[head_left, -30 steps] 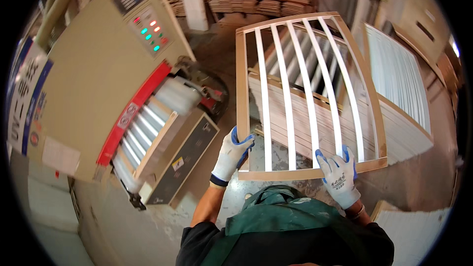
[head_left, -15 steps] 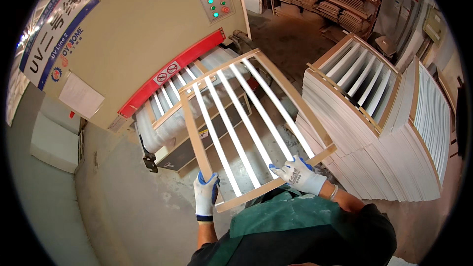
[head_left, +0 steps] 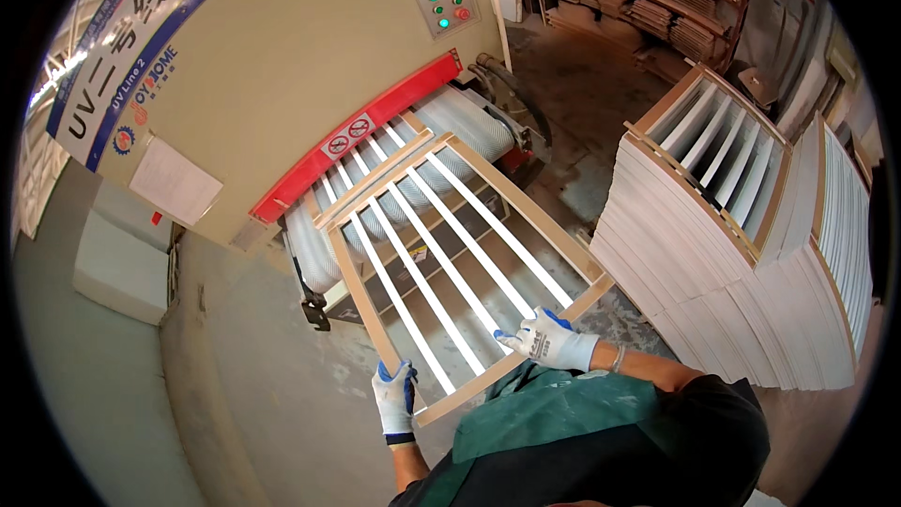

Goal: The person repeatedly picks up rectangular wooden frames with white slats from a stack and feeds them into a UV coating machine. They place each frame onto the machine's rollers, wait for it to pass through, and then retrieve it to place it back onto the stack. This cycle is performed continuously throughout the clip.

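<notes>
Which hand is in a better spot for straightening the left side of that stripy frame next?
Probably the left hand: it grips the near end of the left side bar of the slatted frame. The right hand is on the near bar, farther from that side.

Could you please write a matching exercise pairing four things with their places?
1. White-slatted, tan-edged frame
2. Long red strip
3. Green cloth apron
4. Tall white stack of frames

A. Across the beige machine
B. To the person's right
C. In the white-gloved left hand and right hand
D. On the person's front

Pairs: 1-C, 2-A, 3-D, 4-B
</notes>
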Demonstrator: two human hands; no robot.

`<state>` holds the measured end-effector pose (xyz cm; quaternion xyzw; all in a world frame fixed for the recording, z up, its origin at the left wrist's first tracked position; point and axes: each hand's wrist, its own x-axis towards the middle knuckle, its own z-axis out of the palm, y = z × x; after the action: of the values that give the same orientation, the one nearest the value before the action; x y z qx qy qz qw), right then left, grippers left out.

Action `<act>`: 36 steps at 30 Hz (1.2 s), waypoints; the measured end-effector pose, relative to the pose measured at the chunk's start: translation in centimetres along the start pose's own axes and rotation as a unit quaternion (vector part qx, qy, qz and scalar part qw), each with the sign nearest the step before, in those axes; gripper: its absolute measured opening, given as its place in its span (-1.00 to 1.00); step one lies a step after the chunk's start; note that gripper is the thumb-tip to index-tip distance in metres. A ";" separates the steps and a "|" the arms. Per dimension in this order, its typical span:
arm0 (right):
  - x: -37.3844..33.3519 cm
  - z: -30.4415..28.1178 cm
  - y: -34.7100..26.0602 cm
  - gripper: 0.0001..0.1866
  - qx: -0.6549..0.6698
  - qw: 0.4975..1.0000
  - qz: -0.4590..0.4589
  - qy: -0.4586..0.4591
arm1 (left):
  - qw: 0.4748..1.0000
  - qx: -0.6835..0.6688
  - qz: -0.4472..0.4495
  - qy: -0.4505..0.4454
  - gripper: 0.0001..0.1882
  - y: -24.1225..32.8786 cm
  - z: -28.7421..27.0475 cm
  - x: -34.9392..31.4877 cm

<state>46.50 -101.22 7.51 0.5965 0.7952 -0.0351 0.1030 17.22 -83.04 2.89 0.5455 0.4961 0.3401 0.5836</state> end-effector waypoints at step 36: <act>-3.9 4.9 3.8 -0.35 0.133 0.950 0.240 0.151 | 0.998 -0.016 -0.051 -0.033 -0.53 -6.5 -3.2 12.1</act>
<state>51.79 -104.67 3.78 0.7763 0.6229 -0.0243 -0.0936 16.57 -71.81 -5.67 0.5212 0.4977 0.2996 0.6252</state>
